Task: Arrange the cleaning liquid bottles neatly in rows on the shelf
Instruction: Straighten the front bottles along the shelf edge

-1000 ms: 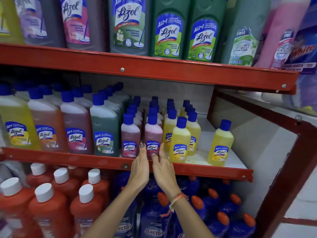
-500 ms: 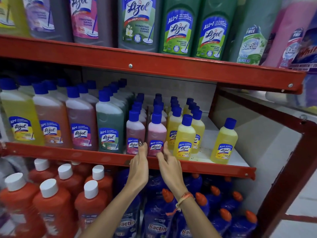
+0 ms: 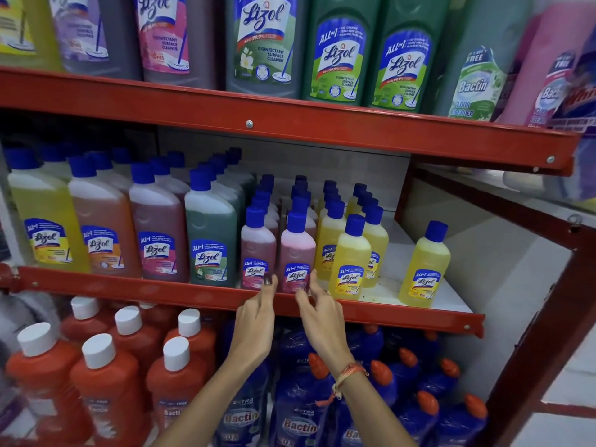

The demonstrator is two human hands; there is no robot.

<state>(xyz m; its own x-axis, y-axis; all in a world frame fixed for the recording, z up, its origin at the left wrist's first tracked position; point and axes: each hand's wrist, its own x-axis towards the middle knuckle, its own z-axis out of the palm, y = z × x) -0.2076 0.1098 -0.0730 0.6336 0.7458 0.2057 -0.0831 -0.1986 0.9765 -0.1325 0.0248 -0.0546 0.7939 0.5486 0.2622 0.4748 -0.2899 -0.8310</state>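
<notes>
On the middle shelf point(image 3: 387, 317) small blue-capped bottles stand in rows: pink ones, fronted by a pink bottle point(image 3: 297, 250) and a darker pink bottle point(image 3: 258, 250), then yellow ones. One yellow bottle point(image 3: 350, 259) stands forward of its row. Another yellow bottle point(image 3: 424, 266) stands alone at the right. My left hand point(image 3: 256, 317) and my right hand point(image 3: 319, 314) reach up at the shelf's front edge on either side of the front pink bottle's base, fingertips near its label. Both hands hold nothing, fingers apart.
Larger blue-capped bottles point(image 3: 154, 227) fill the shelf's left part. Big bottles point(image 3: 332, 50) line the top shelf. Below stand orange bottles with white caps point(image 3: 106, 382) and blue bottles with orange caps point(image 3: 300, 404). A red upright point(image 3: 548, 317) bounds the right side.
Both hands have slipped slightly lower and apart from the front pink bottle's label toward the shelf edge. The bottles have not moved.
</notes>
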